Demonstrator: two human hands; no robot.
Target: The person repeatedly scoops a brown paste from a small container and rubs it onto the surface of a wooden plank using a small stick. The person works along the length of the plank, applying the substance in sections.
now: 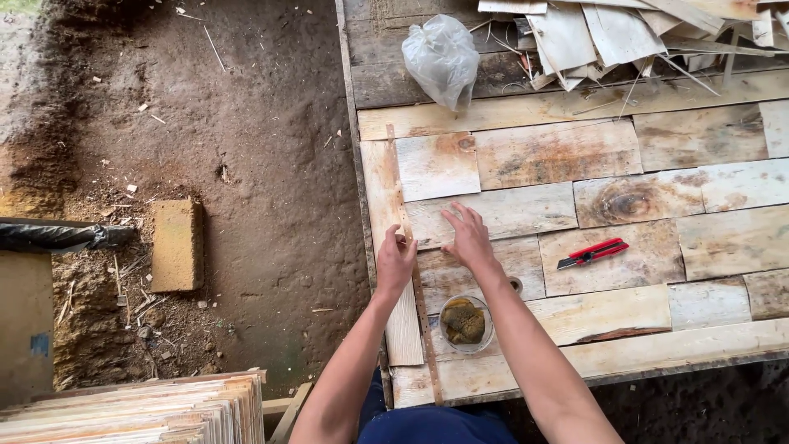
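Head view, looking straight down: a wooden table (625, 362) faced with a patchwork of thin veneer pieces, and along its left edge a long narrow wood strip (408, 247) running from near the top of the patchwork down to the front edge. The strip looks light, thin and stiff along its length but easy to snap or splinter, so it is best pressed flat or pinched by its long edges. The left hand (396, 261) rests on the strip about midway, fingers curled together and pressing down on it; whether they pinch it cannot be told. The right hand (467, 237) lies flat just beside it on a pale veneer piece (509, 210), fingers spread apart, palm down. Both forearms reach forward from the bottom, nearly parallel. Near the right forearm sits a small round bowl (465, 323) of brownish stuff. Further right lies a red utility knife (593, 252). A clear plastic bag (441, 57) and offcuts (608, 37) lie at the far end.
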